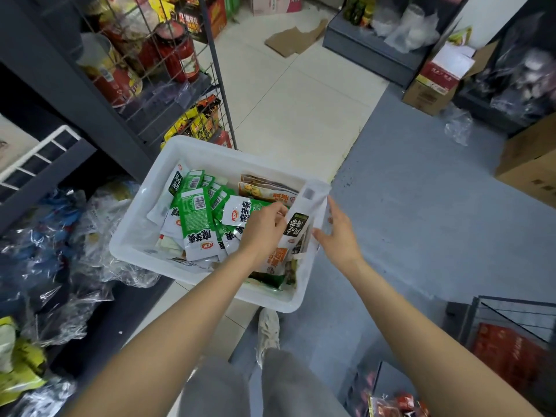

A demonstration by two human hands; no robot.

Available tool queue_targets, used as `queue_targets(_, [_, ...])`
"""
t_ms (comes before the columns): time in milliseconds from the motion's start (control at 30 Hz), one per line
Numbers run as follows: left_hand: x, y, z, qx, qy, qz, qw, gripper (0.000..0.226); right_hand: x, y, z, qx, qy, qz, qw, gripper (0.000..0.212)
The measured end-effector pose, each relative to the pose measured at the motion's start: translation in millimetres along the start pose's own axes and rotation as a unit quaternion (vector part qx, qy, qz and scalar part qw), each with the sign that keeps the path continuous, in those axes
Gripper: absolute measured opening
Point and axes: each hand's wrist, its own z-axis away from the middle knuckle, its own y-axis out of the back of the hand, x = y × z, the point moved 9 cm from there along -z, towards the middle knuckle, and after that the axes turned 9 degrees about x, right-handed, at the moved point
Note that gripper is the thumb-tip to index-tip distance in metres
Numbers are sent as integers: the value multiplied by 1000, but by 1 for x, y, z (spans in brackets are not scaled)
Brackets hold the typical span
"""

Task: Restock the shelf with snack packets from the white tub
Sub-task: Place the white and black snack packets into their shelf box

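- Head view, tub: a white rectangular plastic tub [144, 206] is sitting on the floor, its far left corner just beside a dark metal shelf unit with wire-grid sides [126, 94].
- Green-and-white foil snack packets [195, 218] are lying jumbled across the tub's left half and middle; flat orange-and-white pouches printed with food pictures [264, 188] are stacked near its far right corner.
- The left hand [263, 228] is reaching into the tub near its right wall, fingers curling down and pinching the left edge of a tall white packet with a black-and-green label [296, 225].
- The right hand [338, 233] is hovering at the tub's right rim, fingers nearly straight and spread, fingertips touching the right edge of the same white packet, which is standing tilted against the right wall.
- An orange-and-white packet [278, 257] is lying under the left wrist near the tub's near right corner.
- The shelf unit is holding red-lidded jars [180, 55] on an upper level and yellow-and-black bags [198, 121] on a lower one.
- Crumpled clear plastic bags [60, 266] are piling up on the low ledge left of the tub.
- A pale sneaker [267, 332] is standing on the floor just beside the tub's near edge.
- Brown cardboard boxes [529, 164] are standing well apart, at the right.
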Motion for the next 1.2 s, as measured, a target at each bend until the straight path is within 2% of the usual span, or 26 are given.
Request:
queue_targets(67, [12,9,1,3,-54,-48,997,17,-23,10,3,24,80,40,996,75])
queue_targets(100, [18,12,2,5,-81,-88,993,20,-31,11,5,16,84,3,996,73])
queue_targets(167, [27,18,6,13,-125,-164,978,26,-36,9,4,-3,5,-142,990,53])
queue_targets(200, [29,20,7,15,-139,-184,973,28,-32,7,3,-3,-55,-219,974,37])
queue_targets(267, [29,24,11,7,-148,-190,971,27,-23,7,1,29,-133,-279,951,19])
queue_targets(367, [10,29,15,-1,-86,-135,987,21,-11,4,4,50,-190,-277,941,5])
queue_targets(400, [-2,30,14,1,-46,-114,992,27,-8,2,7,45,-202,-280,937,7])
queue_targets(467, [-23,33,17,-7,56,-74,996,52,-5,-1,13,41,-214,-292,931,13])
queue_targets(533, [-40,35,27,-18,191,72,979,67,-1,-3,19,37,-205,-265,942,19])
queue_targets(600, [-47,34,37,-11,271,230,935,54,3,-1,22,44,-162,-181,969,21])
queue_targets(667, [-55,46,39,37,264,230,936,35,-3,2,28,46,-104,-78,990,27])
queue_targets(700, [-61,54,40,65,254,216,941,29,-5,1,32,36,-84,-22,996,41])
queue_targets(767, [-67,68,42,98,226,180,952,24,-6,-2,42,22,-79,83,993,61])
queue_targets(800, [-67,75,44,106,209,162,958,23,-6,-3,48,17,-79,120,989,62])
queue_targets(933, [-65,101,55,125,146,119,974,18,-15,-9,66,2,-71,180,981,28])
queue_targets(1033, [-59,120,62,122,93,80,985,11,-35,-7,71,32,-34,190,981,16])
queue_targets(1100, [-54,138,66,132,65,63,987,14,-61,-6,74,49,23,209,976,15])
queue_targets(1200, [-41,181,73,181,37,57,981,13,-114,-10,82,36,128,179,975,6])
